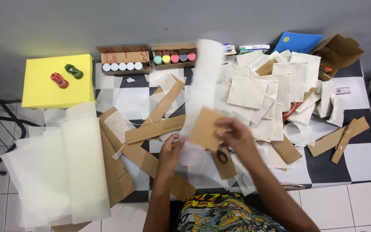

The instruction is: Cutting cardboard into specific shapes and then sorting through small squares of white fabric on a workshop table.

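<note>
Here, the right hand pinches a brown cardboard square and a blurred white paper sheet above the checkered table; the left hand, fingers curled, grips the sheet's lower edge.

Cardboard strips crowd left, fabric squares right; checkered table corner open.

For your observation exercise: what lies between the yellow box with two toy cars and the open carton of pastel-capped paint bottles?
In the head view, an open cardboard carton of white-capped bottles sits between the yellow box and the pastel-capped carton.
</note>
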